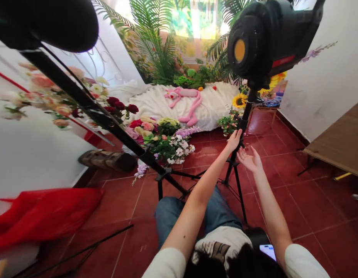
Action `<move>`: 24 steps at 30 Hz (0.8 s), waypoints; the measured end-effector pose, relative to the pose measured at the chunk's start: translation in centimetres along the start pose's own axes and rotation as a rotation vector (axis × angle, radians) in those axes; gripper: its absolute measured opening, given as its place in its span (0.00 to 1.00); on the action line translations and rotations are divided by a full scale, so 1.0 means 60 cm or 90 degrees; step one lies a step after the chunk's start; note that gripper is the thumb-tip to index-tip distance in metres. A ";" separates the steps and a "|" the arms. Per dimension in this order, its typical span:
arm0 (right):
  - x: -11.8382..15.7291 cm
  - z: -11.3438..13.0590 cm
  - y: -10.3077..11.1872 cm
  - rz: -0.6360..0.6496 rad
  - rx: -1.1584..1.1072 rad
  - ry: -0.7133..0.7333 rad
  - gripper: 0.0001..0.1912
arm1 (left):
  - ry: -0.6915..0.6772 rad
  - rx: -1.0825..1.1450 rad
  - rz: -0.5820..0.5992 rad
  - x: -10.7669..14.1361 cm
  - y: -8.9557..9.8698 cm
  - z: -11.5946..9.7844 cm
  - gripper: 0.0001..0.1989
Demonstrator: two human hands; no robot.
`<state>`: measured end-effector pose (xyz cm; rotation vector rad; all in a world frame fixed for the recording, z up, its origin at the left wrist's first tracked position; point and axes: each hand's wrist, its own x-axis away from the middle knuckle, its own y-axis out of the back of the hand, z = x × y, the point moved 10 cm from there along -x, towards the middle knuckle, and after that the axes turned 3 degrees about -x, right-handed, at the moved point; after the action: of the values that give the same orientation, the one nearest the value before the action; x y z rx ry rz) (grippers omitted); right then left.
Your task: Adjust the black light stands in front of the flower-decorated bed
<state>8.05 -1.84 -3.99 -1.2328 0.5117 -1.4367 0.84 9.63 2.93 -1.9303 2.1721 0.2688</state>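
Note:
My left hand (234,140) is closed around the black pole of a light stand (246,112), just above where its legs spread. On top of that stand sits a black studio light (262,42) with a round yellow front, tilted to the left. My right hand (250,159) is open beside the pole, palm turned up and fingers apart, with nothing in it. Whether its fingertips touch the stand, I cannot tell.
A second black stand (109,119) slants across the left. Artificial flowers (167,139) border a white cloth (155,102) bearing a pink plush toy (187,94). A red bag (45,214) lies left; a wooden board (341,139) is right. A lit phone (267,251) is beside me.

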 end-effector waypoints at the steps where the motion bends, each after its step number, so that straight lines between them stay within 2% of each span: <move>1: -0.007 0.000 0.000 -0.013 0.001 -0.004 0.08 | 0.010 -0.002 0.014 0.002 -0.002 0.003 0.28; 4: -0.027 0.003 0.004 -0.057 0.026 0.005 0.09 | 0.021 0.000 0.041 0.009 0.001 0.002 0.29; 7: -0.045 0.018 0.009 -0.097 0.109 0.058 0.08 | 0.016 -0.009 0.045 0.012 0.004 -0.007 0.30; 11: -0.055 0.043 0.008 -0.125 0.226 0.149 0.18 | 0.014 -0.025 0.044 0.011 0.003 -0.009 0.31; 13: -0.049 0.061 0.006 -0.151 0.285 0.219 0.23 | 0.013 -0.027 0.042 0.010 0.003 -0.007 0.31; 15: -0.030 0.090 -0.009 -0.167 0.393 0.347 0.28 | 0.017 -0.022 0.042 0.010 0.002 -0.004 0.31; 17: 0.000 0.113 -0.047 -0.140 0.564 0.520 0.31 | 0.017 -0.008 0.042 0.011 0.001 -0.003 0.31; 20: 0.039 0.100 -0.109 -0.028 0.855 0.734 0.20 | 0.025 0.018 0.038 0.012 -0.001 -0.003 0.31; 22: 0.055 0.074 -0.124 0.039 1.009 0.820 0.15 | 0.039 0.023 0.035 0.014 -0.002 -0.001 0.31; 24: 0.067 0.048 -0.125 0.094 1.120 0.872 0.15 | 0.052 0.019 0.035 0.015 -0.001 0.000 0.31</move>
<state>7.88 -2.42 5.00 1.2248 0.0053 -1.6107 0.81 8.76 2.65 -1.8988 2.2705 0.1696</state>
